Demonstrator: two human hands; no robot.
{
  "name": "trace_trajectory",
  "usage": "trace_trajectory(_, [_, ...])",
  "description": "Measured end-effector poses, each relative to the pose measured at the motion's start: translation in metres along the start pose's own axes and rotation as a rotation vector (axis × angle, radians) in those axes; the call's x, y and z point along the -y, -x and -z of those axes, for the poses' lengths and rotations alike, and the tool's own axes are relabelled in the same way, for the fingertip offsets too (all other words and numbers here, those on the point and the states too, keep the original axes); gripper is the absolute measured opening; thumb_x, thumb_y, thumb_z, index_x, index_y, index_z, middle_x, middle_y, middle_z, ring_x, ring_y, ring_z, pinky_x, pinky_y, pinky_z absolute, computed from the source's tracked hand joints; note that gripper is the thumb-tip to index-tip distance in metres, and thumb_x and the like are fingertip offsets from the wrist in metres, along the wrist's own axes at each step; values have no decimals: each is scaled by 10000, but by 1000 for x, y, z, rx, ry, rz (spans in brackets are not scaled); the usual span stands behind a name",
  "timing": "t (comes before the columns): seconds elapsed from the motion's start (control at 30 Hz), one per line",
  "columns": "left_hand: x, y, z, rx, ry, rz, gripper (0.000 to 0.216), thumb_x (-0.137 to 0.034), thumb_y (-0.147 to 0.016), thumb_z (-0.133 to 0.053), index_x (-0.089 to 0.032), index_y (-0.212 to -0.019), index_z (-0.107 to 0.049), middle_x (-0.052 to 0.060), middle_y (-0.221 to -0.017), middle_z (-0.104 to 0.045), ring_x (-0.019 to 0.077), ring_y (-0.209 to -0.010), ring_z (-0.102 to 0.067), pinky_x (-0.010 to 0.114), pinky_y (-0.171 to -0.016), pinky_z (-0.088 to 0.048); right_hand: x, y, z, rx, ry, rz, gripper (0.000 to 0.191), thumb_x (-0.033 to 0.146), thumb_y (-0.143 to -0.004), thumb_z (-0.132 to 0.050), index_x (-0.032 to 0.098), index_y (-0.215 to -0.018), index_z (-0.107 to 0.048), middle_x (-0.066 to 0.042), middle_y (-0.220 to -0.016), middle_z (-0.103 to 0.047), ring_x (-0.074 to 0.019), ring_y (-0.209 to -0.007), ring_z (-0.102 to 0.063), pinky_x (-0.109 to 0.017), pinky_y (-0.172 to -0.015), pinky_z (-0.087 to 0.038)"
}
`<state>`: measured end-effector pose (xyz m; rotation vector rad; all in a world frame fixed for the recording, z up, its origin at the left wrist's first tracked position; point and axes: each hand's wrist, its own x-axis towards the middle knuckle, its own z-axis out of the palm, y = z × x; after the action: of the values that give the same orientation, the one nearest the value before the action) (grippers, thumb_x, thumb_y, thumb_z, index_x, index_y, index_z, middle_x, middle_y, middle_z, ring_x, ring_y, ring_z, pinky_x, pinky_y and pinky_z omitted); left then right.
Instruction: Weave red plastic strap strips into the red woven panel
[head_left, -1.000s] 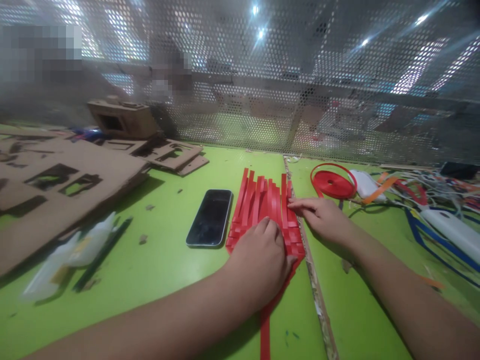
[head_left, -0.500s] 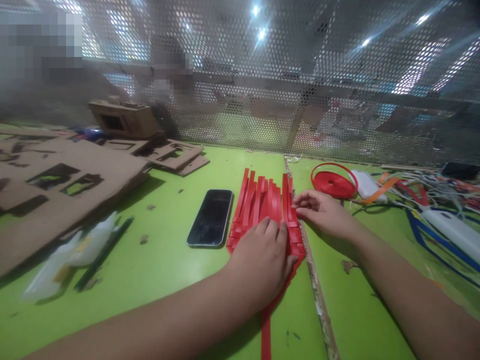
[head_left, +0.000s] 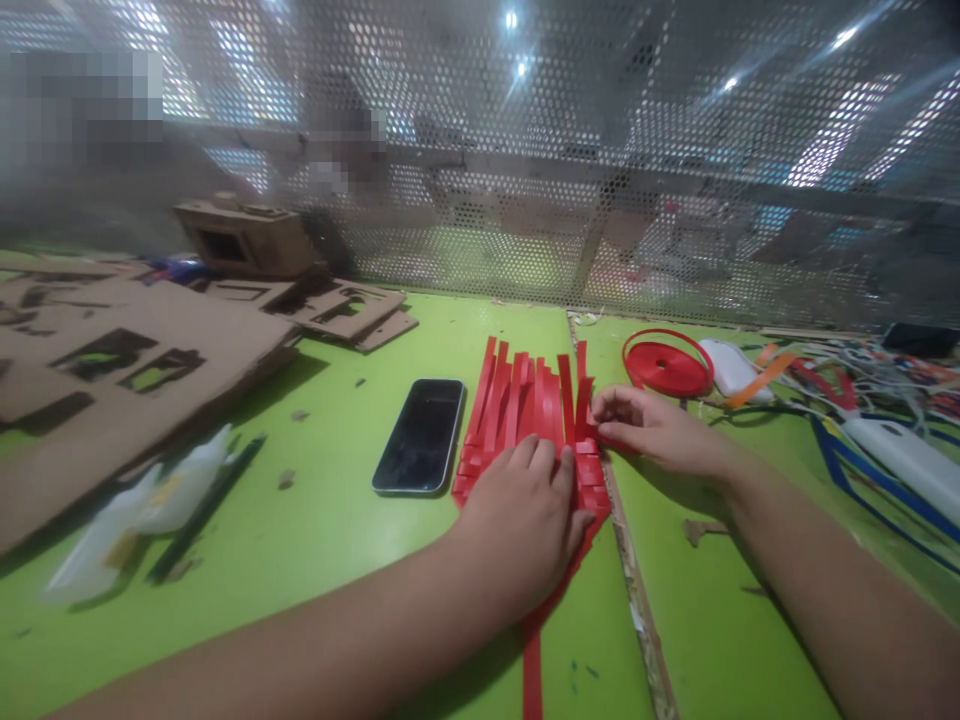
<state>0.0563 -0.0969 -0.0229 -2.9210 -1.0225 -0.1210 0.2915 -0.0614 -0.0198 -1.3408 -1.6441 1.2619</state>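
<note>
Flat red strips woven into a mat (head_left: 525, 400) lie on the green table, their loose ends fanning away from me. My left hand (head_left: 525, 525) rests flat over the woven part, fingers stretched out and pressing down; it hides the middle of the weave. At the mat's right edge, my right hand (head_left: 637, 430) has thumb and fingers pinched on a red strip (head_left: 585, 400). Part of that strip is hidden behind the fingertips. One long red strip (head_left: 532, 670) runs from under my left hand toward the near edge.
A phone (head_left: 420, 436) lies left of the mat. Farther left are cut cardboard sheets (head_left: 225, 330), bottles (head_left: 150, 515) and a dark pen (head_left: 206, 510). A red strip coil (head_left: 664, 368), cables and tools occupy the right. A perforated metal screen (head_left: 480, 220) stands behind, with people beyond.
My right hand has shifted slightly right and toward me. The red strips at the right edge have spread apart, with one bent outward. My left hand stays in place.
</note>
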Motion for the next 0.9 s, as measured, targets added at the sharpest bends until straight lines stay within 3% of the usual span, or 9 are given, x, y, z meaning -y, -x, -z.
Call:
trace_trajectory(0.2, [-1,0,1,12,0,9,657,-517,-1061,-286,-59,-1486,-490,145,-1104,-629,314,-1011,-548,485,-890,-520,-3,1,-6,-50,64,31,133,252,-869,-694,220,-982,-630,-21,-970,-683,-187,-926,-641,-343,-846,-509])
trace_trajectory(0.43, [-1,0,1,7,-20,3,643,-509,-1059,-295,-57,-1462,-511,150,-1104,-632,316,-1020,-550,476,-896,-517,4,-3,-19,-251,568,133,81,199,-873,-641,235,-930,-686,-14,-895,-743,-202,-809,-687,-347,-755,-531])
trace_trajectory(0.57, [-1,-1,1,6,-26,1,644,-507,-1059,-292,-57,-1469,-505,155,-1129,-632,320,-1038,-551,473,-902,-513,10,-4,-26,-305,782,236,157,176,-892,-623,213,-908,-775,-65,-984,-771,-229,-892,-711,-382,-844,-546])
trace_trajectory(0.67, [0,-1,1,2,-18,0,636,-504,-1060,-293,-64,-1462,-514,151,-1123,-634,318,-1031,-553,472,-897,-516,11,-5,-28,-337,842,257,192,165,-902,-617,207,-899,-804,-84,-1022,-781,-246,-945,-723,-400,-890,-553])
trace_trajectory(0.9, [0,-1,2,1,-6,6,639,-507,-1060,-295,-66,-1467,-513,156,-1130,-637,322,-1052,-560,468,-908,-516,9,-5,-32,-396,850,295,190,97,-859,-627,192,-905,-786,-90,-994,-754,-220,-858,-714,-359,-810,-583])
